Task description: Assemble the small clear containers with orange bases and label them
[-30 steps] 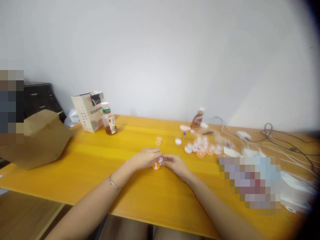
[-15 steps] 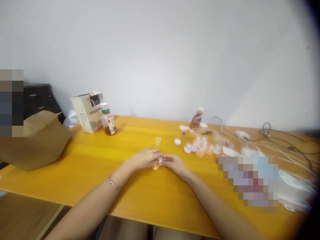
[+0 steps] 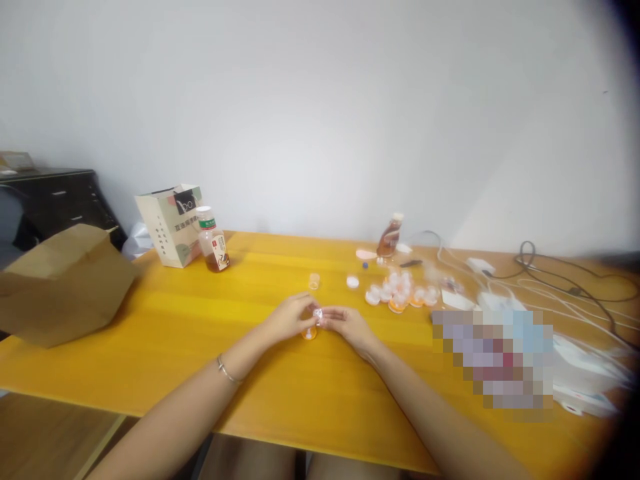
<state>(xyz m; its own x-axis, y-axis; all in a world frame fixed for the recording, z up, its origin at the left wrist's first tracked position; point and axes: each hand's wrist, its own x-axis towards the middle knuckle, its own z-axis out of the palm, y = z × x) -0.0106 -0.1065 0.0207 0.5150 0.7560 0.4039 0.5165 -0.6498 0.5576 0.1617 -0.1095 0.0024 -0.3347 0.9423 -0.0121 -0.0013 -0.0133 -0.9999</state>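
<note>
My left hand [image 3: 291,317] and my right hand [image 3: 349,327] meet low over the middle of the table. Between their fingertips sits a small white piece [image 3: 319,314] with dark marks, too small to make out in kind. Both hands are closed in a pinch on it. Just below my left fingers, an orange round base [image 3: 309,333] with a white centre lies on the table, partly covered by the hand. A small clear cup [image 3: 314,281] stands beyond the hands, and a white round lid [image 3: 353,283] is to its right.
Several small clear capsules with orange bases [image 3: 397,293] cluster at right. Behind them stands a brown drink bottle [image 3: 390,237]. Another bottle [image 3: 215,243] and a paper gift bag [image 3: 173,230] are at back left, near a brown paper bag [image 3: 65,287]. Cables [image 3: 565,280] tangle far right.
My left fingers have lifted and opened out slightly, so the white piece shows more. The whole view has shifted a little; the hands stay nearly in place.
</note>
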